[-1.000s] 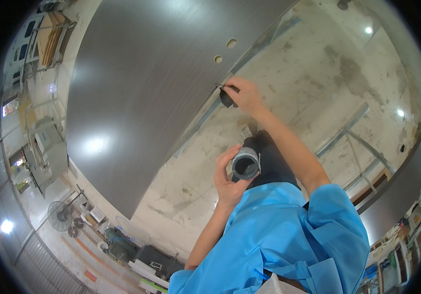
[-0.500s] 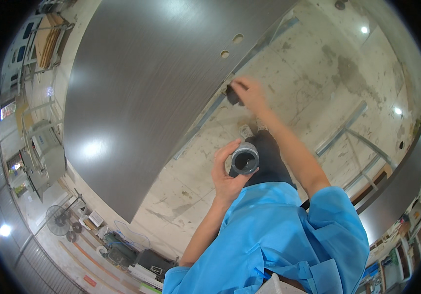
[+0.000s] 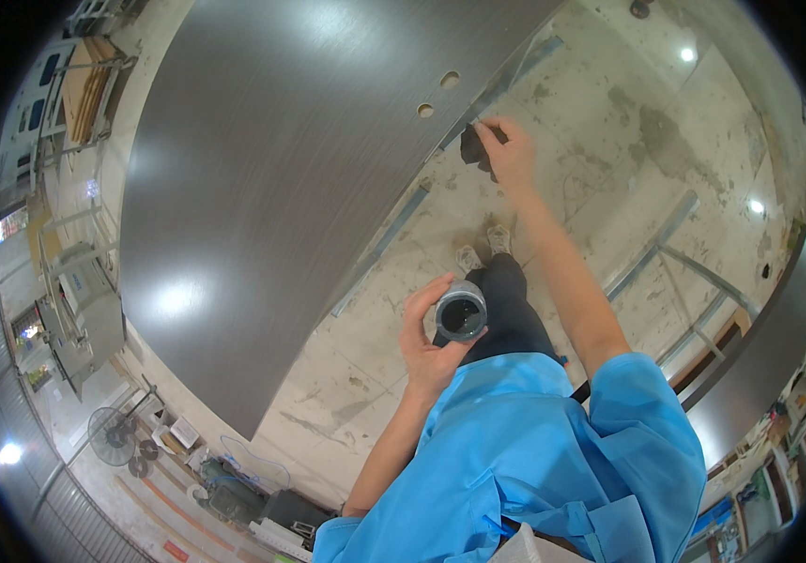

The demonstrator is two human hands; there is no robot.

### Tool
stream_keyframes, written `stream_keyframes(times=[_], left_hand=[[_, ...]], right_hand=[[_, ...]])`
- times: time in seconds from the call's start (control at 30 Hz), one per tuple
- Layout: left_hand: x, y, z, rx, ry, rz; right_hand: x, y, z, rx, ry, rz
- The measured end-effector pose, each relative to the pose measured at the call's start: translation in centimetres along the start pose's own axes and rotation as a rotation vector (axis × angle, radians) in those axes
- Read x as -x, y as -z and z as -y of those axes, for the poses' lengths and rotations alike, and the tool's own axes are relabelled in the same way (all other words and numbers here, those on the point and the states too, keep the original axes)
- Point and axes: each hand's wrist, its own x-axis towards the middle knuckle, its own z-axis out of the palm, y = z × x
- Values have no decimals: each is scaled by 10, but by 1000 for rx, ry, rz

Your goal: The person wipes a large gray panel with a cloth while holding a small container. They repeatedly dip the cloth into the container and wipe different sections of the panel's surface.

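My left hand (image 3: 426, 338) is wrapped round a small open jar (image 3: 475, 295) and holds it in front of my waist. Dark liquid (image 3: 460, 316) shows inside its mouth. Farther off, my right hand (image 3: 513, 161) pinches a crumpled dark cloth (image 3: 470, 147) between thumb and fingers. The cloth hangs beside the long right edge of a large dark wood-grain panel (image 3: 253, 216); whether it touches that edge I cannot tell. Two round holes, a larger one (image 3: 450, 80) and a smaller one (image 3: 425, 111), pierce the panel near this edge.
Metal frame bars (image 3: 379, 253) run under the panel's edge. To the right stand another metal frame (image 3: 656, 246) and a second dark panel (image 3: 750, 347). A fan (image 3: 113, 436) stands at the lower left, near a black case (image 3: 295, 511). The floor (image 3: 600, 141) is stained.
My right hand has moved away from me and slightly right along the panel's edge, carrying the cloth. My left hand holds the jar in nearly the same place.
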Motion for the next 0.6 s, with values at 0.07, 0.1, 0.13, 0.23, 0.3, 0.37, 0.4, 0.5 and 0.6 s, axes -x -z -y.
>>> stream_keyframes(times=[0.07,0.1,0.13,0.23,0.3,0.37,0.4,0.5,0.6], left_hand=[[1,0,2,-4,21,0],[1,0,3,-16,12,25],[1,0,4,-31,8,51],[-1,-5,6,-38,-19,88],[-4,-11,6,-38,-8,82],[-6,-21,4,-47,35,61],[-9,-28,3,-47,26,54],[-27,-48,-2,-56,10,29],[-39,-75,-13,-64,39,-7]], right_hand=[[-4,5,-3,38,84,39],[-4,6,-4,84,161,93],[-5,7,-4,147,207,204],[-15,10,-4,158,227,231],[-28,16,-1,119,186,50],[-37,23,1,101,138,21],[-41,28,2,80,125,27],[-43,33,1,130,277,169],[-48,39,-3,164,292,401]])
